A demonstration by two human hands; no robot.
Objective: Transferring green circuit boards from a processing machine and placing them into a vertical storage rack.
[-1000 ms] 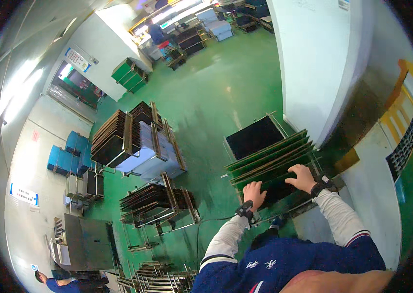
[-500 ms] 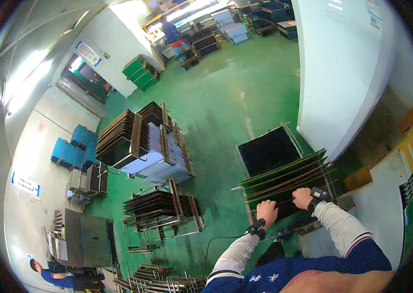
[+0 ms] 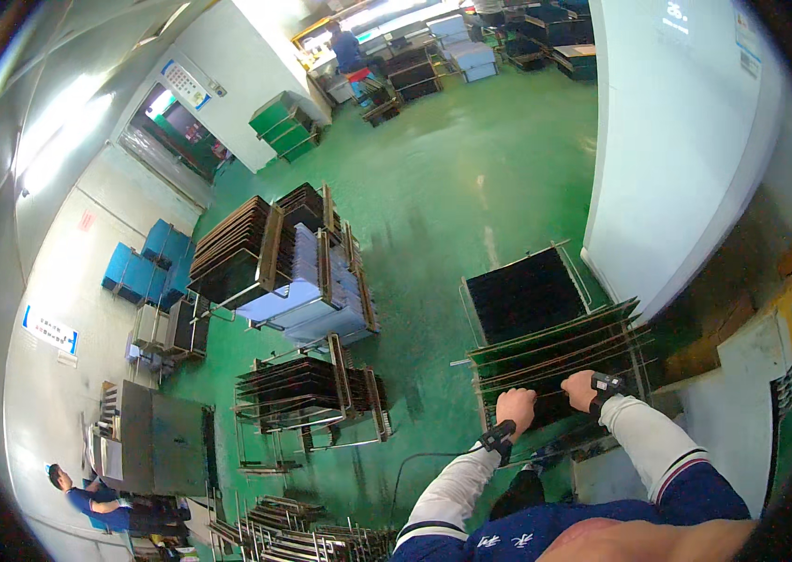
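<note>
Before me at the lower right, a metal rack (image 3: 463,362) holds several thin, dark green and black panels (image 3: 555,348) standing on edge, side by side. At the rack's near side my left hand (image 3: 516,408) is closed, fingers curled over the upper edge of a dark panel (image 3: 550,410). To its right, my right hand (image 3: 579,390) is also closed at that edge, its fingertips partly hidden. Both wrists carry small black devices, and a cable runs from the left one. Behind the standing panels, a large black panel (image 3: 524,294) lies tilted back against the frame.
On the left stand a loaded rack (image 3: 307,389) and blue-white bins (image 3: 307,290) with panels on top. Empty metal racks (image 3: 311,534) sit at the bottom. A white partition (image 3: 667,159) rises at right. One person (image 3: 101,506) is at lower left, another (image 3: 346,49) far off.
My view has shifted slightly, so the room sits a little further right. Both hands stay at the panel edge. The person at lower left has changed posture.
</note>
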